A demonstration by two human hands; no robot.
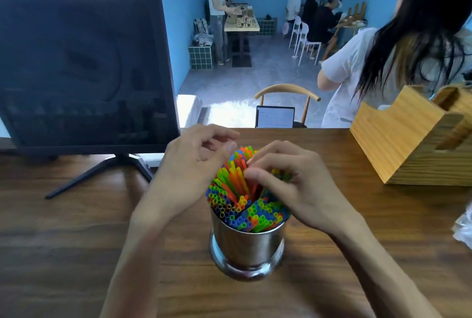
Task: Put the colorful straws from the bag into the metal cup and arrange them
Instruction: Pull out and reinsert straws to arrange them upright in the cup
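While right hand (288, 185) pinches plastic straws (237, 190), shiny steel cup (247, 248) upright, left hand (189, 164) relaxed

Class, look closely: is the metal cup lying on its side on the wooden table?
No, the metal cup stands upright on the table, packed with straws.

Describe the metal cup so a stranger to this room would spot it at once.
Start at the wooden counter, with the dark monitor at its left and a wooden box at its right. The metal cup stands between them, nearest the camera. It is the only shiny steel thing there, packed with colorful straws.
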